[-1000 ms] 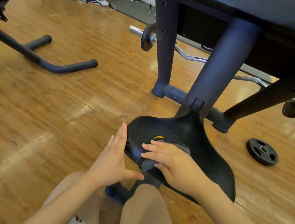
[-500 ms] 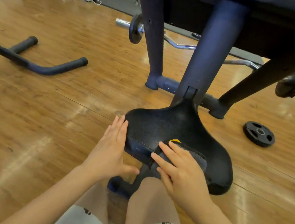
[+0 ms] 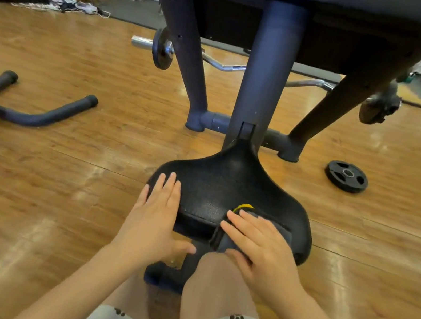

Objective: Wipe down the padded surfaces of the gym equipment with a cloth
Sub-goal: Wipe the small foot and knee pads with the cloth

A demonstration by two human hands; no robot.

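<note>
While your flat left hand (image 3: 155, 215) steadies the seat pad (image 3: 229, 188), press the cloth (image 3: 273, 226) under your spread right hand (image 3: 261, 252) and wipe in overlapping strokes.

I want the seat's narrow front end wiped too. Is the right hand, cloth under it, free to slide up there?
Probably yes: the right hand presses the cloth on the seat, and bare padding runs ahead to the nose.

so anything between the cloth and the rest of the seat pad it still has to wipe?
Only the left hand, lying flat on the pad's left edge. The right hand presses the cloth on the seat pad; the pad ahead of it is bare.
</note>
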